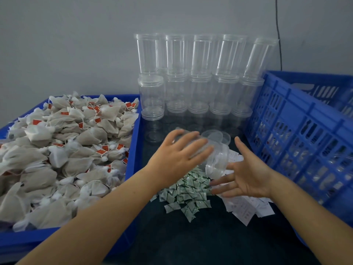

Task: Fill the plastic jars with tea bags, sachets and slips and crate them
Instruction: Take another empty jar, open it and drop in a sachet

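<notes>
- My left hand (178, 154) lies over a clear, smooth plastic jar (212, 156), tilted with its mouth toward me; that grip clamps it.
- My right hand (246, 177) is spread open just beside the jar's mouth.
- Gauzy pyramid tea bags (63, 150) heap a blue tray (136, 142) on the left; crinkly green-white sachets (188, 193) and white paper slips (246, 208) lie on the dark desk (191, 241).
- Stacked lidded jars (191, 83) stand behind; a latticed blue crate (298, 134) stands on the right.

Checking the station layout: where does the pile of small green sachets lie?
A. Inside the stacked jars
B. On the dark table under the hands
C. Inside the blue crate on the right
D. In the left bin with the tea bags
B: the sachets lie loose on the table, between the tea bag bin and the crate.
</notes>
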Demonstrator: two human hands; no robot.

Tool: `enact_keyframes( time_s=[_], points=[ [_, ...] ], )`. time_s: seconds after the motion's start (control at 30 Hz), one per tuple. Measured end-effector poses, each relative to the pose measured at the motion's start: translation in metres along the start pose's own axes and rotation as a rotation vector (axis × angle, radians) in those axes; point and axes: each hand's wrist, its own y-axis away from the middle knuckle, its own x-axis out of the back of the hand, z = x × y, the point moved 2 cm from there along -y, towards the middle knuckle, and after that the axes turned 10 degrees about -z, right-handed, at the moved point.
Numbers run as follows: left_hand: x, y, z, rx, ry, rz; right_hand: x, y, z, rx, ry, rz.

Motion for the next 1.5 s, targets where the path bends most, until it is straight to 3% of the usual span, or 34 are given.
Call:
enact_keyframes(
  time_s=[0.13,0.23,0.33,0.53,0.67,0.83,1.07,1.17,1.27,1.5],
  points=[
    [0.0,-0.001,0.01,-0.13,-0.169,0.089,-0.007,-0.006,0.01,0.03,-0.082,-0.071],
    [0.001,0.001,0.01,-0.085,-0.167,0.114,-0.008,-0.007,0.007,0.128,-0.074,-0.053],
    [0.0,0.001,0.008,-0.017,-0.088,0.126,-0.007,-0.006,0.002,0.241,0.106,0.028],
    [0.0,0.0,0.005,0.165,0.216,-0.137,-0.009,0.003,-0.01,0.501,0.498,0.152],
    [-0.011,0.008,-0.001,0.268,0.532,-0.29,-0.005,0.011,-0.018,0.528,0.775,0.189],
    [-0.012,0.007,-0.011,0.44,0.896,-0.162,0.009,0.008,-0.027,0.649,0.692,0.254],
    [-0.018,0.013,-0.037,0.877,1.291,0.172,0.014,-0.033,-0.043,0.752,0.594,0.396],
    [-0.019,0.016,-0.043,0.985,1.316,0.301,0.012,-0.063,-0.051,0.708,0.577,0.476],
    [-0.019,0.017,-0.045,1.044,1.29,0.377,0.007,-0.099,-0.063,0.612,0.719,0.599],
    [-0.031,0.019,-0.053,1.178,1.366,0.397,0.0,-0.177,-0.082,0.339,0.897,0.671]
  ],
)
